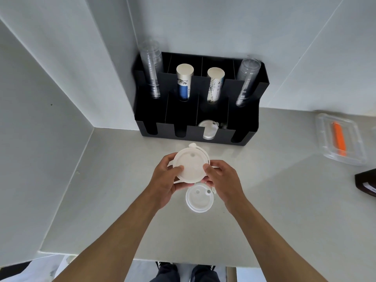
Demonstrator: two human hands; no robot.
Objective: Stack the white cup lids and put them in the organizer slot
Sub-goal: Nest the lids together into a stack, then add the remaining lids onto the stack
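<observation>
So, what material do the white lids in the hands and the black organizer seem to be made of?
White lids, held by the left hand and right hand: probably thin moulded plastic, matte, judging by the pressed rims and small punched holes. Black organizer: probably rigid plastic or acrylic in thin flat panels with a dull sheen; the picture cannot settle which.

A pale grey bench [122, 200] fills a corner between plain white walls [61, 78]. Far right of the grip lies a clear tray [325, 147] with something orange inside, and near it a dark box [364, 180]. The light is soft and even.
</observation>
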